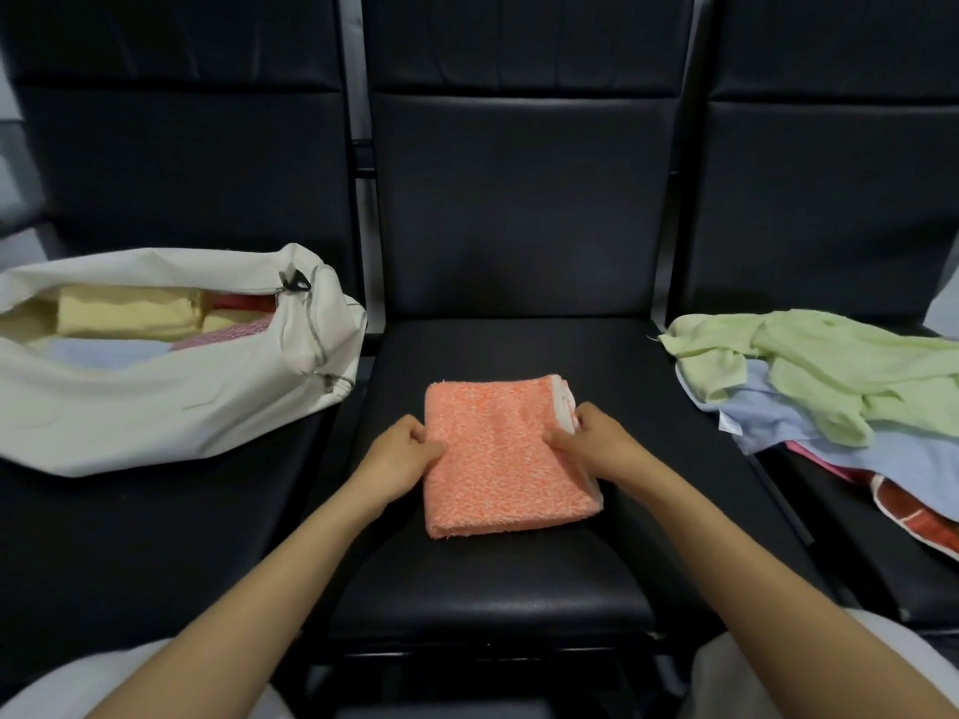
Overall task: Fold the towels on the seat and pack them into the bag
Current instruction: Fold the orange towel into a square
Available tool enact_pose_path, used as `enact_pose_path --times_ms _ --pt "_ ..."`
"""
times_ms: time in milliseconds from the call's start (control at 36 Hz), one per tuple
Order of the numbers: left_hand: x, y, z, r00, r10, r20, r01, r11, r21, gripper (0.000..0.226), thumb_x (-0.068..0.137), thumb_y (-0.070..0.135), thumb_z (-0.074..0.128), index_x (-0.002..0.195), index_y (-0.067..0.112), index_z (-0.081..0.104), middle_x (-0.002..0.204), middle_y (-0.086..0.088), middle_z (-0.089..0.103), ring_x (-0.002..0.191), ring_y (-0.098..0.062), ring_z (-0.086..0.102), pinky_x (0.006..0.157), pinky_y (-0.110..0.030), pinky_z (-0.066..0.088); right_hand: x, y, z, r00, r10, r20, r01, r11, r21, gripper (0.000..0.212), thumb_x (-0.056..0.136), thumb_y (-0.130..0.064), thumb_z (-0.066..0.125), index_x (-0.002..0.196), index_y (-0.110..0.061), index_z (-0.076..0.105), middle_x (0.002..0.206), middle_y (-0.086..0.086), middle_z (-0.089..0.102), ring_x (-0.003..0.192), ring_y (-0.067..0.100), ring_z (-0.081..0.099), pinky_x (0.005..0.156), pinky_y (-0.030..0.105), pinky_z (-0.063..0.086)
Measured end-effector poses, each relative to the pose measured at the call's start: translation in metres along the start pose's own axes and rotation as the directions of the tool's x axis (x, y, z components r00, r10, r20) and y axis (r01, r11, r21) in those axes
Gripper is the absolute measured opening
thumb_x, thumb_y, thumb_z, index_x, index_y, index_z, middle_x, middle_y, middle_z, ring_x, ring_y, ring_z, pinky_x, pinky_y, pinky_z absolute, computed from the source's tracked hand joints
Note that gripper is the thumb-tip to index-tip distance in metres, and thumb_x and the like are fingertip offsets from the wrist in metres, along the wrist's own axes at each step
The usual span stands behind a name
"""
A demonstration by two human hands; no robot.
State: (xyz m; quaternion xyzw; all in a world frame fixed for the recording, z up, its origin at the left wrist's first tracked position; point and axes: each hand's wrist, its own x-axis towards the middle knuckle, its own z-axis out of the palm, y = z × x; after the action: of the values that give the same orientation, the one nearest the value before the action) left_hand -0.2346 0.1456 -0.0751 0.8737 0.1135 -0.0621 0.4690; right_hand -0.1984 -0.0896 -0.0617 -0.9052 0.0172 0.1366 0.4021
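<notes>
A folded orange towel (498, 459) lies flat on the middle black seat (498, 578). My left hand (399, 454) grips its left edge, thumb on top. Its right edge, by the white hem, is gripped by my right hand (586, 438). On the left seat a white bag (155, 407) lies open, with folded yellow, pink and blue towels inside. Unfolded towels are heaped on the right seat: a light green towel (840, 371) on top, a light blue towel (809, 438) under it, and a red-orange towel (918, 511) at the bottom.
Three black padded seats stand side by side with tall backrests (519, 199). Narrow gaps with metal frame bars separate them. My knees in light trousers (737, 666) show at the bottom edge.
</notes>
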Motion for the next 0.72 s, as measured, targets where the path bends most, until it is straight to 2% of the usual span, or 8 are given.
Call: enact_pose_path --times_ms 83,167,278,389,472,556,667,722 --pt "-0.003 0.006 -0.012 0.998 0.053 -0.041 -0.062 0.956 -0.286 0.021 0.09 0.019 0.064 0.104 0.019 0.048 0.095 -0.011 0.065 0.085 -0.02 0.061 0.077 -0.03 0.046 -0.004 -0.005 -0.012 0.998 -0.068 0.003 0.061 0.917 0.394 0.046 0.091 -0.025 0.064 0.124 -0.019 0.033 0.11 0.006 0.059 0.084 0.011 0.063 0.063 0.022 0.05" --pt "-0.01 0.015 -0.023 0.982 0.187 -0.023 -0.179 0.889 -0.421 0.028 0.095 0.015 0.057 0.119 0.029 0.05 0.091 -0.008 0.068 0.089 -0.019 0.066 0.079 -0.026 0.049 -0.005 -0.009 -0.019 0.978 -0.208 0.006 0.167 0.803 0.572 0.053 0.095 -0.017 0.058 0.134 -0.038 0.029 0.108 0.011 0.063 0.086 0.018 0.069 0.069 0.027 0.054" --pt "-0.015 0.024 -0.031 0.957 0.291 -0.022 -0.278 0.888 -0.366 0.027 0.099 0.018 0.049 0.114 0.036 0.062 0.12 0.002 0.059 0.11 -0.012 0.057 0.095 -0.03 0.047 -0.01 -0.015 -0.025 0.934 -0.357 -0.007 0.314 0.811 0.495 0.033 0.096 -0.023 0.056 0.125 -0.038 0.054 0.128 0.0 0.053 0.107 0.014 0.06 0.077 0.024 0.052" --pt "-0.021 0.025 -0.039 0.942 0.335 0.007 -0.307 0.872 -0.38 0.044 0.085 0.021 0.069 0.124 0.039 0.058 0.13 0.011 0.052 0.117 -0.006 0.053 0.098 -0.028 0.047 -0.013 -0.015 -0.032 0.916 -0.394 0.074 0.311 0.815 0.489 0.066 0.072 -0.019 0.081 0.128 -0.038 0.051 0.127 -0.006 0.049 0.112 0.015 0.058 0.088 0.032 0.056" --pt "-0.023 0.024 -0.04 0.935 0.354 0.004 -0.33 0.876 -0.353 0.065 0.072 0.015 0.08 0.128 0.04 0.056 0.129 0.016 0.052 0.118 -0.005 0.052 0.098 -0.025 0.047 -0.015 -0.017 -0.033 0.915 -0.398 0.063 0.339 0.845 0.414 0.073 0.068 -0.011 0.083 0.126 -0.04 0.05 0.125 -0.01 0.046 0.11 0.012 0.055 0.083 0.027 0.055" --pt "-0.021 0.02 -0.038 0.921 0.389 -0.011 -0.381 0.897 -0.225 0.073 0.071 0.015 0.082 0.132 0.043 0.052 0.126 0.015 0.053 0.117 -0.003 0.052 0.103 -0.028 0.042 -0.017 -0.018 -0.033 0.907 -0.419 0.035 0.391 0.87 0.3 0.074 0.069 -0.01 0.083 0.126 -0.04 0.048 0.123 -0.013 0.047 0.109 0.009 0.054 0.08 0.021 0.051" --pt "-0.023 0.019 -0.03 0.894 0.436 -0.104 -0.435 0.9 0.032 0.082 0.071 0.023 0.083 0.139 0.04 0.04 0.1 0.008 0.049 0.093 0.001 0.049 0.083 -0.009 0.035 -0.021 -0.02 -0.031 0.905 -0.425 0.025 0.42 0.901 0.107 0.078 0.069 -0.012 0.083 0.131 -0.036 0.043 0.119 -0.018 0.045 0.11 0.008 0.05 0.088 0.024 0.045" --pt "-0.025 0.02 -0.024 0.87 0.463 -0.171 -0.443 0.885 0.142 0.081 0.074 0.022 0.081 0.142 0.034 0.039 0.098 0.009 0.045 0.089 0.0 0.044 0.078 -0.008 0.031 -0.023 -0.02 -0.028 0.894 -0.448 -0.022 0.448 0.894 -0.003 0.076 0.071 -0.011 0.081 0.134 -0.031 0.043 0.124 -0.013 0.046 0.113 0.01 0.047 0.091 0.025 0.043"
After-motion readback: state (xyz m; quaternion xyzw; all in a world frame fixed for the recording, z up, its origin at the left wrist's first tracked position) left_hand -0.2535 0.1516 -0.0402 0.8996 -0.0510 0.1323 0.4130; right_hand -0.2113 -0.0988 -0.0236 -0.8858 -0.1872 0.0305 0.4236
